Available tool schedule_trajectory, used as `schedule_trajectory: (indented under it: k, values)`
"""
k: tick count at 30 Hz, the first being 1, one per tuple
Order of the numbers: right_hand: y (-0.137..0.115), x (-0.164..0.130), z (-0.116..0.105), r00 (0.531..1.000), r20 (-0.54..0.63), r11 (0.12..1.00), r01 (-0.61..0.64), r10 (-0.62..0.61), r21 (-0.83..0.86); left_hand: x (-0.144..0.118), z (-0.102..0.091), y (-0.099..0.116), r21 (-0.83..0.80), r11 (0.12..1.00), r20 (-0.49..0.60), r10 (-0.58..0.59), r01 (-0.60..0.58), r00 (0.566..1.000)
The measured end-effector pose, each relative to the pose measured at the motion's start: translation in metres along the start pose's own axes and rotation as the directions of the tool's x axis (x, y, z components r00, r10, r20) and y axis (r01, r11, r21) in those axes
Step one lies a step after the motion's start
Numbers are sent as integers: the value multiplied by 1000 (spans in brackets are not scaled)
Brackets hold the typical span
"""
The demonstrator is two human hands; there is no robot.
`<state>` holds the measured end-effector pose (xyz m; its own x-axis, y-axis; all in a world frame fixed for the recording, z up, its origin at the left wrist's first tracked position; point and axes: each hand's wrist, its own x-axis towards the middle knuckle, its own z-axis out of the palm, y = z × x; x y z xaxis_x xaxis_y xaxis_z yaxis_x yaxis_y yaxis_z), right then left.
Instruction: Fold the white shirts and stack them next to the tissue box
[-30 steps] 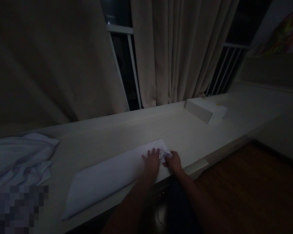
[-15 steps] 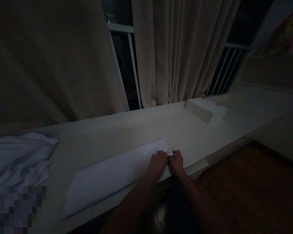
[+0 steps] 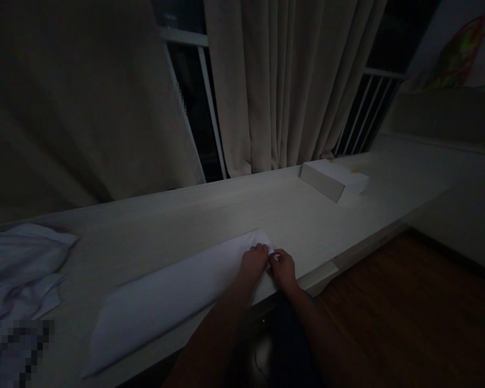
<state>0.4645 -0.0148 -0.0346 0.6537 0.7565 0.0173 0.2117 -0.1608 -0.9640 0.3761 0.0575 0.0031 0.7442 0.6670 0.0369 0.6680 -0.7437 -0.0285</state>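
Note:
A long, flat folded white cloth lies slantwise along the front of the pale desk top. At its right end my left hand rests on it with the fingers curled over the fabric. Right beside it, my right hand pinches the cloth's right-hand edge between thumb and fingers. The two hands nearly touch. Between them the gripped bit of cloth is partly hidden, and the dim light blurs the finger detail.
A crumpled pale striped cloth lies at the left end. Toward the back right sits a white box. Beige curtains hang along the rear edge, before a barred dark window. Brown wooden floor shows at the lower right.
The view has shifted slightly, moving everything a little left in the picture. My right hand's fingers have closed in on the cloth's right corner, which now looks tucked in rather than pointed.

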Motion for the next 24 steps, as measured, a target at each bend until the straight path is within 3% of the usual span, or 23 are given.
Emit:
schedule_trajectory:
  k: [3,7,11,14,18,24]
  values:
    - [-3,1,-4,1000,-10,998,-21,20,-65,-14,-2,3,-21,1000,-4,8,-8,1000]
    - [-3,3,-10,998,-35,990,-60,56,-130,-68,3,-13,-40,999,-42,14,-16,999]
    - [-1,3,-15,999,-37,981,-45,39,-188,-140,17,-73,1,997,-124,-80,80,989]
    - [-2,2,-17,998,-14,982,-62,60,-176,-177,25,-123,69,981,-110,-172,180,979]
    - [1,4,-18,999,-25,970,-36,30,-240,-197,31,-157,98,959,-59,-261,266,964]
    - [4,7,-21,1000,6,933,0,3,-360,-197,29,-156,59,955,-53,-287,290,956]
